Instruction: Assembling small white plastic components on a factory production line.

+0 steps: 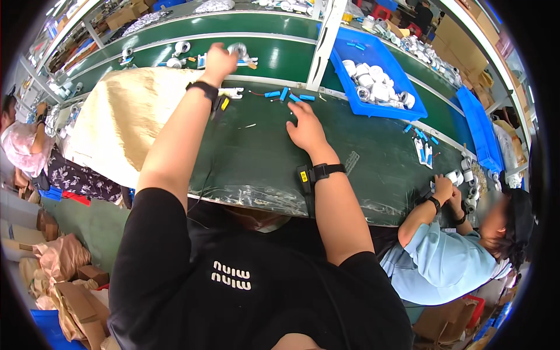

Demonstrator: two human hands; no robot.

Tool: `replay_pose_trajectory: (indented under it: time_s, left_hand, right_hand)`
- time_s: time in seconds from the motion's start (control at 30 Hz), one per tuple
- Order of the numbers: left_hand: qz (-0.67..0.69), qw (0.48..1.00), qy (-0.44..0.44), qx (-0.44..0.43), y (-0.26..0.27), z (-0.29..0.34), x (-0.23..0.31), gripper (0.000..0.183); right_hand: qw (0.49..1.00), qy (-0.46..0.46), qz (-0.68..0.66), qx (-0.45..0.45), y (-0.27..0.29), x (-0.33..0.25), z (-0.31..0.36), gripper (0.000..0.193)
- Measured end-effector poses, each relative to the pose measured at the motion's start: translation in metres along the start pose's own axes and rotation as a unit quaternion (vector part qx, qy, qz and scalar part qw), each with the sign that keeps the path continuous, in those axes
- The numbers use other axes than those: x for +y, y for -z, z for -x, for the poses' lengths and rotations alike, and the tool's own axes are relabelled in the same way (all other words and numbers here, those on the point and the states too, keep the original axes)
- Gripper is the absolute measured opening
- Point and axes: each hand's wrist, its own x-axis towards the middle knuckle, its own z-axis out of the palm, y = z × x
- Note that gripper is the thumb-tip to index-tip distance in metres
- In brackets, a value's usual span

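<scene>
Both hands are at full stretch: the left hand (219, 63) curls its fingers beside a blurred, white round-headed piece (237, 50) above the green belt (280, 55), beyond the table's (245, 151) far edge, and whether it grips it I can't tell; the right hand (307, 126) is loosely spread, thumb apart. Writing now: two rows of white block lettering (232, 275) across the black shirt (262, 315), and a yellow label (303, 176) with dark characters by the right wrist. Now the blue cylinders (272, 94), small, smooth and bright, some trailing thin wires, scattered at angles near the table's far edge. Right fingertips are right at them, palm down, while the left forearm reaches farther out.
</scene>
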Motion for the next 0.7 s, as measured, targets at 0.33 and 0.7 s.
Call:
replay_pose_trajectory:
  time_s: [0.33, 0.7]
  left_hand:
    - [-0.469, 0.84, -0.256, -0.096, 0.016, 0.087, -0.067, 0.032]
    - [-0.386, 0.888, -0.203, -0.146, 0.024, 0.105, -0.062, 0.022]
  right_hand:
    - [0.998, 0.039, 0.041, -0.033, 0.011, -0.021, -0.002, 0.011]
    - [0.853, -0.175, -0.396, -0.291, 0.096, -0.055, 0.025, 0.016]
